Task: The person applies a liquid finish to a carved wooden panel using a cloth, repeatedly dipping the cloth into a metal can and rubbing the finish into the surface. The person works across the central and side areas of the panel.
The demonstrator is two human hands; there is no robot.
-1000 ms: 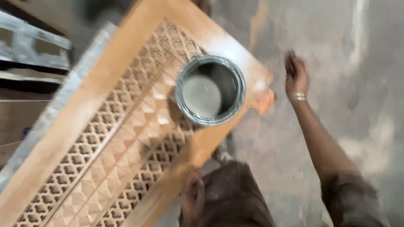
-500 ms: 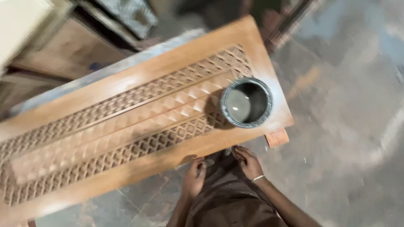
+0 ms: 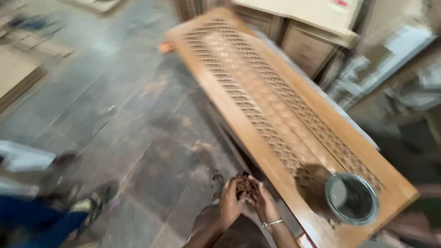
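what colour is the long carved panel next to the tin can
Warm orange-brown wood; the carved panel has lattice bands flanking a diamond strip, seen in the head view.

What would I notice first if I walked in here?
Probably the long carved wooden panel, running from the top middle down to the lower right, with lattice strips along it. A round metal tin sits on its near end. At the bottom, the left hand and right hand are together around a small dark brown wad, just beside the panel's edge.
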